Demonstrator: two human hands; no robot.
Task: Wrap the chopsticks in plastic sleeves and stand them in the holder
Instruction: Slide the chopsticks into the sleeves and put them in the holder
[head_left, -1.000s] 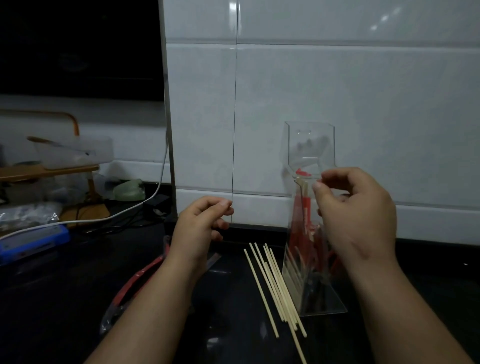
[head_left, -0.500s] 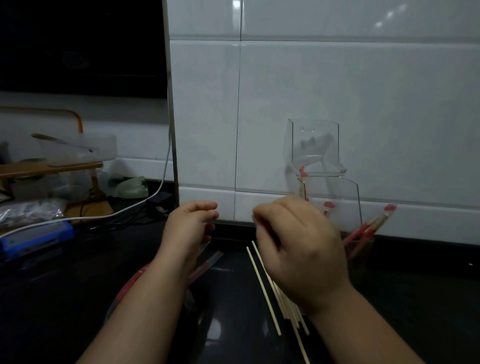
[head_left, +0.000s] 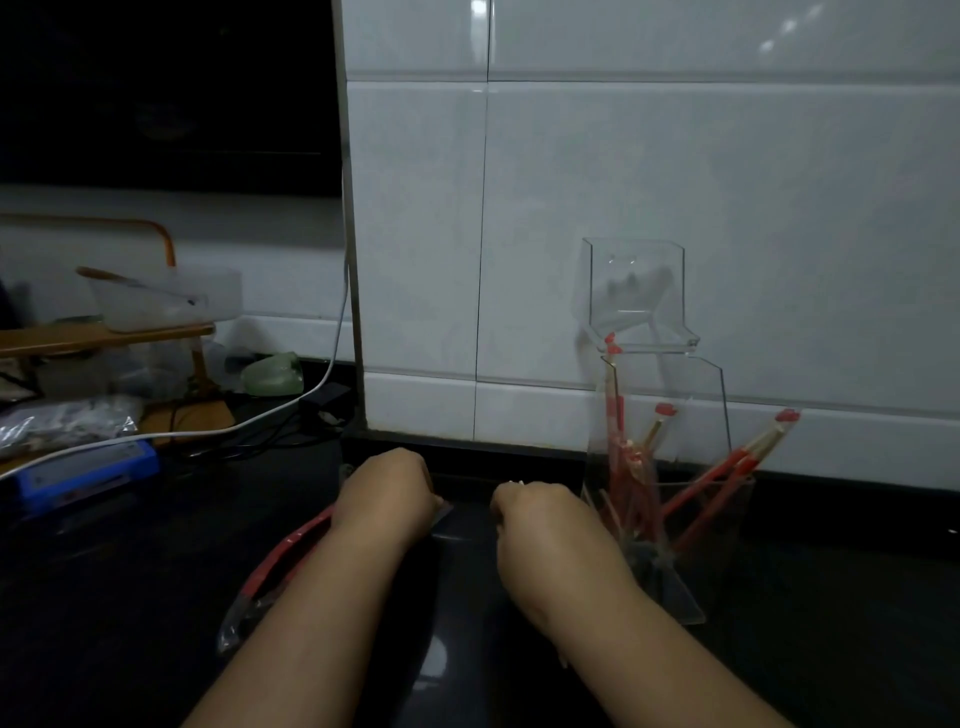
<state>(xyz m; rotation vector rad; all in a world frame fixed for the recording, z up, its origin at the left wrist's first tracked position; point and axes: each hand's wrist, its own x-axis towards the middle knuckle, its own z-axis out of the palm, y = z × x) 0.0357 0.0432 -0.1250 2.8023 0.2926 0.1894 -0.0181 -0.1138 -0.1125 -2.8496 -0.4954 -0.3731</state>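
Note:
A clear acrylic holder (head_left: 670, 415) stands against the tiled wall, with several red-sleeved chopsticks (head_left: 717, 478) leaning inside it. On the dark counter my left hand (head_left: 387, 493) is down on a bundle of red-and-clear plastic sleeves (head_left: 280, 566). Its fingers are curled, and one sleeve end (head_left: 442, 513) sticks out from under them. My right hand (head_left: 540, 514) is down on the counter just left of the holder, over the spot where the bare chopsticks lay. Its fingers curl downward out of sight, and the bare chopsticks are hidden beneath hand and forearm.
To the left are a blue box (head_left: 88, 467), a white cable (head_left: 291, 410), a wooden rack (head_left: 104, 332) holding a plastic tub, and a crumpled bag (head_left: 62, 421). The white tiled wall (head_left: 571, 208) closes off the back.
My right hand left the holder, swung left and dropped onto the loose chopsticks. My left hand lowered onto the sleeve bundle. The holder now stands uncovered.

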